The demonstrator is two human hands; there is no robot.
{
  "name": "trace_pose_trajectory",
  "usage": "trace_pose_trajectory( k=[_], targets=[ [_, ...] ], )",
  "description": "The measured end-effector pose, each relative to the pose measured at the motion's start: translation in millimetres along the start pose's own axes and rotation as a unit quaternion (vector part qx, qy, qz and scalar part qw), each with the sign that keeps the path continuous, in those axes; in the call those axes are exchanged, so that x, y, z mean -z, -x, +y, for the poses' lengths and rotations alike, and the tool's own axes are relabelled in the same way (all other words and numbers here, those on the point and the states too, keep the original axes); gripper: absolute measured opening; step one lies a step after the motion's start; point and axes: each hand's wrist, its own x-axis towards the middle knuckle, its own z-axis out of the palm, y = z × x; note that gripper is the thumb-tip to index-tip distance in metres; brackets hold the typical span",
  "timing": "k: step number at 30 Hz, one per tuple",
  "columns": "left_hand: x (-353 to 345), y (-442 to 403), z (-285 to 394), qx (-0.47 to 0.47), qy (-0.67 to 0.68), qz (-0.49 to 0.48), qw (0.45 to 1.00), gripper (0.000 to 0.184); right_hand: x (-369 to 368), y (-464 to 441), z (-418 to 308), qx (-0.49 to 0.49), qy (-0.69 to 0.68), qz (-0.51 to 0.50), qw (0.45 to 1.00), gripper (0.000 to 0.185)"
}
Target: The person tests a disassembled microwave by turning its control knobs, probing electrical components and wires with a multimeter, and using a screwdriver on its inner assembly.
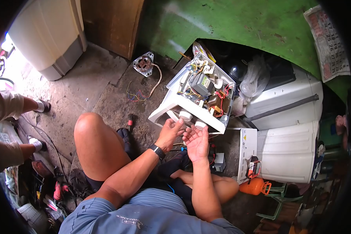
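A microwave oven (191, 99) with its cover off stands tilted in front of me, showing its transformer (202, 83) and coloured wires. Two white round knobs sit on its front panel. My left hand (169, 134), with a dark watch at the wrist, is beside the left knob (185, 116); its fingers are apart and loosely bent. My right hand (197, 144) is turned palm up, its thumb and fingertips closed around the right knob (200, 125). The far side of that grip is hidden.
A motor (143, 64) with a trailing cable lies on the concrete floor, near a red-handled brush (130, 121). White appliance casings (286, 150) stand at right, by an orange canister (254, 187). Another person's legs (11, 105) are at left, above tools and cords.
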Motion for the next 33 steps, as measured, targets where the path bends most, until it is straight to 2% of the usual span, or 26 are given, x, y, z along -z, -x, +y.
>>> trace_pose_trajectory(
  k=[4, 6, 7, 9, 10, 12, 13, 15, 19, 21, 27, 31, 33],
  targets=[
    [-2, 2, -3, -0.026, 0.005, 0.024, 0.999, 0.063, 1, 2, -2, 0.002, 0.005, 0.002, 1.0, 0.066],
    [-2, 3, -5, -0.084, -0.055, 0.081, 0.992, 0.073, 2, 3, -2, -0.004, 0.002, 0.006, 1.0, 0.066],
    [0, 1, -10, -0.084, -0.055, 0.081, 0.992, 0.073, 2, 3, -2, -0.004, 0.001, 0.007, 1.0, 0.066],
    [2, 0, -15, -0.204, -0.207, 0.164, 0.943, 0.068, 2, 4, -3, -0.002, 0.0, 0.007, 1.0, 0.066],
    [1, 2, -13, -0.204, -0.207, 0.164, 0.943, 0.068, 3, 5, -3, -0.002, 0.0, 0.007, 1.0, 0.066],
    [-3, 10, -6, -0.237, -0.333, 0.195, 0.892, 0.054, 4, 4, -3, -0.001, 0.004, 0.004, 1.0, 0.065],
    [-6, 13, -1, -0.237, -0.333, 0.194, 0.892, 0.054, 5, 5, -3, -0.001, 0.003, 0.004, 1.0, 0.065],
    [-10, 16, 7, -0.186, -0.201, 0.09, 0.958, 0.049, 6, 5, -3, -0.005, 0.002, 0.004, 1.0, 0.063],
    [-13, 10, 8, -0.232, -0.209, 0.093, 0.945, 0.046, 6, 6, -4, -0.001, 0.009, 0.0, 1.0, 0.061],
    [-12, 9, 13, -0.21, -0.251, 0.094, 0.94, 0.044, 5, 8, -3, 0.003, 0.02, 0.004, 1.0, 0.06],
    [-15, 7, 25, -0.145, -0.257, 0.072, 0.953, 0.047, 3, 6, -3, 0.011, 0.042, 0.017, 0.999, 0.059],
    [-22, 10, 30, -0.141, -0.192, 0.036, 0.971, 0.029, 5, -2, 4, 0.011, 0.033, 0.039, 0.999, 0.057],
    [-21, 10, 31, -0.131, -0.197, 0.021, 0.971, 0.027, 1, -4, 6, 0.019, 0.02, 0.032, 0.999, 0.054]
  ],
)
